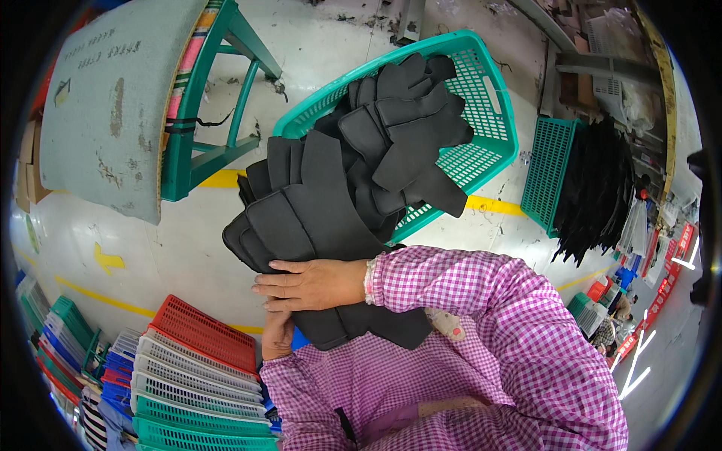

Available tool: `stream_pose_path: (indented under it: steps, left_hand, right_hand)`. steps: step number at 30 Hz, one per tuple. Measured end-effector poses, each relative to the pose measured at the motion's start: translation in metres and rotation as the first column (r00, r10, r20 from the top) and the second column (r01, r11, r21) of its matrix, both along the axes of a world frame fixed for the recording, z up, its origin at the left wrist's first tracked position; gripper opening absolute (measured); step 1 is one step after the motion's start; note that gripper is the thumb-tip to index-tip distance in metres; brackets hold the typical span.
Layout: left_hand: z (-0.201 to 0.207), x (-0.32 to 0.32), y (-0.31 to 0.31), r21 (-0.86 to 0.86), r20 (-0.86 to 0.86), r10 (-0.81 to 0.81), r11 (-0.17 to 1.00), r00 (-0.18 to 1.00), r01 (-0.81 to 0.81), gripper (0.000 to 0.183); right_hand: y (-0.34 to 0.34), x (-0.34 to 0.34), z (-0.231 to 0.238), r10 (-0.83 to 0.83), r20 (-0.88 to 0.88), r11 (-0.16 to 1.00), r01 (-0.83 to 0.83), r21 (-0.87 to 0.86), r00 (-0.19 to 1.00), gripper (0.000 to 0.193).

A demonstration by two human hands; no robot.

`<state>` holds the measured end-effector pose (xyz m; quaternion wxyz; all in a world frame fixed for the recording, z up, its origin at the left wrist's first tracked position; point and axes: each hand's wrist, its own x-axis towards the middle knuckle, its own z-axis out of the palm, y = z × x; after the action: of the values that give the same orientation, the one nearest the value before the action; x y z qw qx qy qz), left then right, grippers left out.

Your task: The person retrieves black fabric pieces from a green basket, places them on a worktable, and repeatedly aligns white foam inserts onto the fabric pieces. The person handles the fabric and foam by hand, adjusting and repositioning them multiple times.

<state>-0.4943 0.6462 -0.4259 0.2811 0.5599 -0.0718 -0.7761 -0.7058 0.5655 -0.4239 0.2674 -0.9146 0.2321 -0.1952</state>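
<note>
A thick bundle of black padded fabric pieces [280, 225] is held across the front of my body, its far end leaning over the green basket. My right hand [320, 284] lies across the top of the bundle, fingers stretched out flat towards the left. Below it, my left hand [277, 334] grips the bundle's left side; most of its fingers are hidden by the pieces and my right hand. More black pieces [421, 113] lie in a loose heap inside the tilted green plastic basket [481, 83].
A green-framed stool [105, 105] with a worn grey top stands far left. Nested red, white and green baskets [203, 338] are at the near left. Black strips [602, 180] hang over another green basket [549, 169] at right. Yellow lines mark the floor.
</note>
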Motion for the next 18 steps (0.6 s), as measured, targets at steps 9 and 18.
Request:
stream_pose_path:
  steps: [9,18]
  left_hand:
    - [-0.006,-0.038,-0.016,0.059,0.375,-0.083,0.996,0.923,0.065,0.066]
    - [-0.014,-0.027,-0.012,0.2,0.423,-0.115,0.979,0.899,0.032,0.062]
  right_hand:
    - [-0.045,-0.048,-0.021,-0.363,0.116,0.912,0.327,0.248,0.925,0.065]
    - [-0.079,-0.31,-0.192,-0.366,-0.907,0.501,0.865,-0.001,0.21,0.083]
